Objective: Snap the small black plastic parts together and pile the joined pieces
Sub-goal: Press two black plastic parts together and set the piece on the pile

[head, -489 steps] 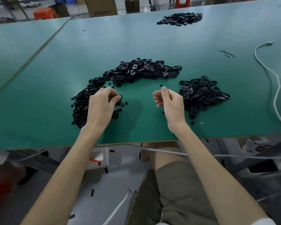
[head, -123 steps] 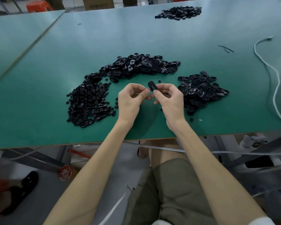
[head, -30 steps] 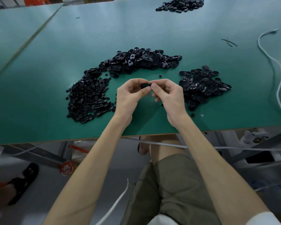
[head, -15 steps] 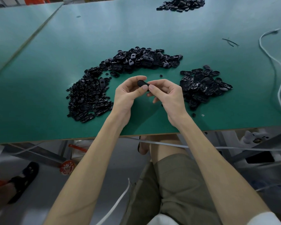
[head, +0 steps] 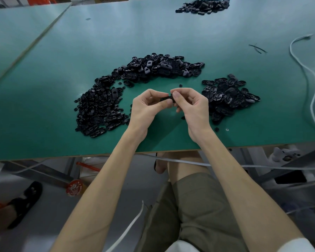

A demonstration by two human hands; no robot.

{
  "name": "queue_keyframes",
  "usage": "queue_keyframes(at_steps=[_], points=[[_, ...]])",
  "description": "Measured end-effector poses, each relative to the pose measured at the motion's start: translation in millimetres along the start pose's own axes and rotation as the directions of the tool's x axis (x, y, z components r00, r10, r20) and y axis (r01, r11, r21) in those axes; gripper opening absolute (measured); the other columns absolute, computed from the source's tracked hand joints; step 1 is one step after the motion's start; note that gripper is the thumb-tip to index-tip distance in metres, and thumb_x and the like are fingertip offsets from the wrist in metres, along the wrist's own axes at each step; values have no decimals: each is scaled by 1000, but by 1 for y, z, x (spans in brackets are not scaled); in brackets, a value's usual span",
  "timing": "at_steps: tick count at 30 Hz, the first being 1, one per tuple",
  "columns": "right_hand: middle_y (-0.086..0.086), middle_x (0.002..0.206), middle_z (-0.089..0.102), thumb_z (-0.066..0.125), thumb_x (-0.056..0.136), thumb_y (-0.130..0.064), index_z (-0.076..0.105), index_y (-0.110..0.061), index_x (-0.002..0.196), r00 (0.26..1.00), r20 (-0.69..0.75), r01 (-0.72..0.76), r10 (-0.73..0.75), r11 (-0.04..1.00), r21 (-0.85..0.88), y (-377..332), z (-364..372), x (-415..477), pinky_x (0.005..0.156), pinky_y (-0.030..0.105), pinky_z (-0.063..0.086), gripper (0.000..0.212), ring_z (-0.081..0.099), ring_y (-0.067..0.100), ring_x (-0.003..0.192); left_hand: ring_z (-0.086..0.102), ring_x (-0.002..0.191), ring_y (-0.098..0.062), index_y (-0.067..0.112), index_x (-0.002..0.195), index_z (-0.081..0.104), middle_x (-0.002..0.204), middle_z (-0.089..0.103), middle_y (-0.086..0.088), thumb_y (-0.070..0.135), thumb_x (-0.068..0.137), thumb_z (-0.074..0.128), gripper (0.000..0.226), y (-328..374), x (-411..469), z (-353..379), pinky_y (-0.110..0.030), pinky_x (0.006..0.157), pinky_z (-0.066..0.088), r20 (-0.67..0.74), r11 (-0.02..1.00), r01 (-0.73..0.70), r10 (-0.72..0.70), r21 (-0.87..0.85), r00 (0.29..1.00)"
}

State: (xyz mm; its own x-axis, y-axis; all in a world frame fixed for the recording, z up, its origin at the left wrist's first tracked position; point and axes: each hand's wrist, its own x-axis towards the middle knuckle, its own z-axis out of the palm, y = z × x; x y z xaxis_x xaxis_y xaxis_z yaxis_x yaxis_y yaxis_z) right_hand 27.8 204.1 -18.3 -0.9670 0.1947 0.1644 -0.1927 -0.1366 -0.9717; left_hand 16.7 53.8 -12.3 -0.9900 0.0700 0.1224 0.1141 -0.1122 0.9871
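Over the near middle of the green bench [head: 62, 70], both my hands meet just above the surface. My left hand [head: 145, 108] has its fingers curled, thumb and forefinger pinching one end of a small black part [head: 166, 98]. My right hand [head: 193, 110] is curled too, thumb and forefinger pinching the other end, thumbnail facing me. The part lies roughly level between the two grips. My fingers hide most of it, so I cannot tell whether it is one piece or two pressed together. Left of my hands lies a left pile [head: 98, 110] of small black pieces, which runs on into a back pile [head: 158, 68] of larger oval pieces curving behind my hands. Just beside my right hand sits a right pile [head: 229, 95] of oval pieces, parted from the back pile by a strip of bare bench. A far pile [head: 202, 5] lies well away at the bench's far edge. A few loose pieces lie between the piles, and a small ring [head: 227, 129] lies near the front edge, right of my right wrist. A white cord [head: 309, 73] snakes down the right side of the bench, with thin black strands [head: 257, 48] near its far end. Below the bench edge are my shorts [head: 193, 206] and, on the floor to the left, a black sandal [head: 25, 199].
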Motion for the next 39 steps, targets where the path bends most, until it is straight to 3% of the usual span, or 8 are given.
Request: queue_keyframes(at_steps=[7, 14, 19, 22, 26, 31, 36, 39], points=[[-6, 82, 76, 75, 95, -13, 75, -14, 96, 1000, -11, -9, 9, 1000, 6, 0, -1, -1, 64, 22, 51, 2, 66, 7, 71, 78, 85, -25, 1, 99, 72, 96, 78, -18, -2, 84, 81, 18, 0, -1, -2, -20, 76, 54, 38, 1000, -14, 15, -22, 999], [-7, 78, 76, 77, 93, -11, 75, -14, 93, 1000, -16, -22, 22, 1000, 9, -2, -1, -1, 63, 20, 51, 4, 66, 6, 66, 78, 89, -27, 0, 102, 73, 95, 79, -15, 5, 84, 83, 21, -2, -1, -2, -19, 76, 55, 45, 1000, -2, 1, 15, 999], [-7, 77, 75, 77, 92, -10, 74, -13, 93, 999, -24, -32, 33, 999, 15, -3, 0, -2, 63, 20, 51, 4, 66, 6, 64, 78, 91, -32, -1, 102, 74, 96, 79, -15, 4, 85, 83, 20, -2, -2, -3, -28, 84, 58, 52, 1000, -3, 2, 24, 999], [-6, 76, 75, 78, 92, -10, 74, -12, 92, 999, -16, -39, 39, 999, 1, -3, 1, -2, 63, 21, 50, 4, 67, 9, 65, 78, 92, -29, 1, 101, 75, 96, 80, -12, 3, 85, 81, 17, -2, -1, -2, -29, 85, 58, 19, 997, -9, 8, 79, 1000], [-7, 74, 75, 78, 92, -10, 74, -13, 90, 999, 4, -41, 41, 999, -28, -2, 1, -3, 63, 19, 50, 5, 68, 7, 65, 78, 85, -17, 4, 96, 75, 91, 80, -5, -2, 85, 78, 13, -3, -2, 1, -20, 78, 57, -21, 985, -34, 38, 167, 999], [-8, 73, 75, 78, 92, -8, 75, -13, 89, 999, 13, -40, 40, 998, -52, -1, 1, -2, 62, 17, 50, 6, 67, 3, 65, 78, 84, -22, 4, 96, 74, 91, 79, -10, -3, 85, 76, 13, -3, -2, 5, -27, 79, 60, -40, 970, -55, 66, 238, 997], [-9, 75, 74, 76, 94, -10, 73, -16, 91, 999, -39, -29, 27, 998, -47, -2, 0, -2, 62, 19, 49, 7, 66, 4, 66, 78, 90, -28, -3, 103, 75, 95, 80, -12, -1, 86, 80, 18, -4, -3, 1, -27, 85, 59, 9, 994, -39, 38, 105, 999], [-9, 76, 74, 76, 93, -10, 73, -15, 91, 998, -49, -29, 26, 998, -50, -2, 1, -3, 62, 18, 49, 6, 66, 3, 65, 78, 91, -28, -2, 103, 75, 96, 80, -12, -1, 86, 79, 17, -4, -4, 1, -28, 85, 60, 19, 993, -43, 41, 113, 999]])
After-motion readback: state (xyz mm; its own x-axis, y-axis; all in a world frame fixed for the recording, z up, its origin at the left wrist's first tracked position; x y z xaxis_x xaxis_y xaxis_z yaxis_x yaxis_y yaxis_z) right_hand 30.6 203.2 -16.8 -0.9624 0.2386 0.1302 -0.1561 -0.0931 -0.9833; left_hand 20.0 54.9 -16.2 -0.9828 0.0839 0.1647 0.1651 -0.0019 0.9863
